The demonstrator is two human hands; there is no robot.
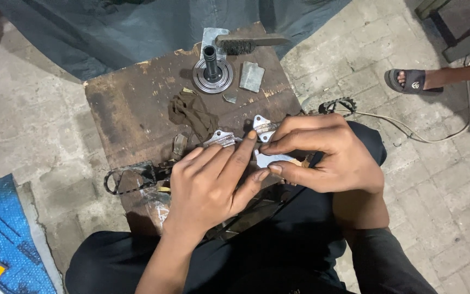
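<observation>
Two hands on part: both work one small flat metal plate (272, 158), near edge of the worktop (131, 109), just in front of the person's lap.
Right hand (325, 155): fingers (295, 136) curled over the plate from above, thumb under its near edge; clamped on the plate.
Left hand (210, 185): index finger (240, 155) stretched out, tip at the plate's far end; thumb touches the plate's near edge beside the right thumb. Fingers together, pressing on the plate, not wrapped round it.
Metal bracket (221, 138): silvery, just left of the plate, partly under the left fingertips.
Second bracket (262, 126): lugged, with a hole, just beyond the plate, touching the right fingertips.
Rag (191, 111): dark, crumpled, beyond the plate toward worktop centre.
Flanged shaft (212, 68): upright on a round disc, well beyond the plate near the far edge.
Flat grey plates: one (252, 76) right of the shaft, one (213, 37) behind it.
Wire brush (248, 42): far edge, lying across, behind the shaft.
Black wire frame (129, 179): left of the plate, at the worktop's near-left edge.
Toothed ring (337, 104): on the floor, right of the plate, cable (409, 130) running off from it.
Blue sheet (6, 239): floor, far left of the plate.
Other person: sandalled foot (412, 80), far right of the plate.
</observation>
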